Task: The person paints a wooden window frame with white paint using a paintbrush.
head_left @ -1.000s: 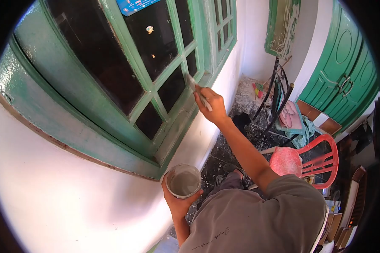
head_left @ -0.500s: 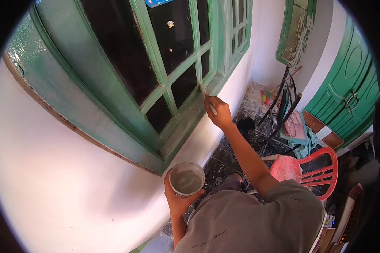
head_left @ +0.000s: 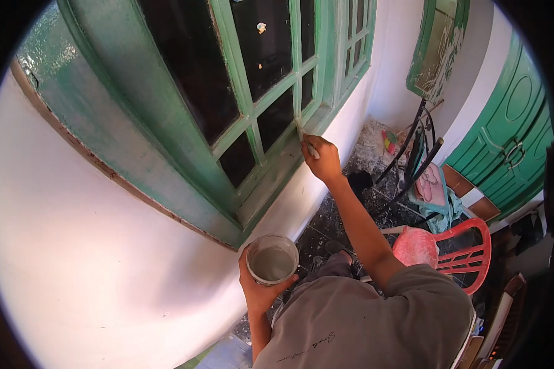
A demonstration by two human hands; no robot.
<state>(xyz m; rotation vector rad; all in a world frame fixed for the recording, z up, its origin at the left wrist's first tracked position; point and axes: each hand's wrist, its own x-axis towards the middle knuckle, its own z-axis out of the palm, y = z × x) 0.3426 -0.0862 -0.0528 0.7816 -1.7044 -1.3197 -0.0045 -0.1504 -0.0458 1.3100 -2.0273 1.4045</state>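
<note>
My left hand (head_left: 258, 294) is wrapped round a round, clear plastic tub (head_left: 272, 259) with greyish-green paint in its bottom, held upright in front of my shirt. With closed fingers, my right hand (head_left: 324, 162) grips a paintbrush (head_left: 313, 150). The brush's bristle end meets the lower part of the green window frame (head_left: 277, 161), near the foot of an upright bar just above the sill. My fingers partly cover the brush. Dark glass panes (head_left: 276, 120) fill the window's grid.
Below the window runs a white wall (head_left: 104, 246). To the right are a paint-splashed red plastic chair (head_left: 417, 246), a black metal frame (head_left: 421, 166) and a pink bag (head_left: 431, 184) on a speckled dark floor. A green double door (head_left: 505, 135) stands beyond.
The view has shifted slightly, so the window sits further right and higher. My right hand has turned the brush a little, its bristle end staying at the lower frame. The tub stays put.
</note>
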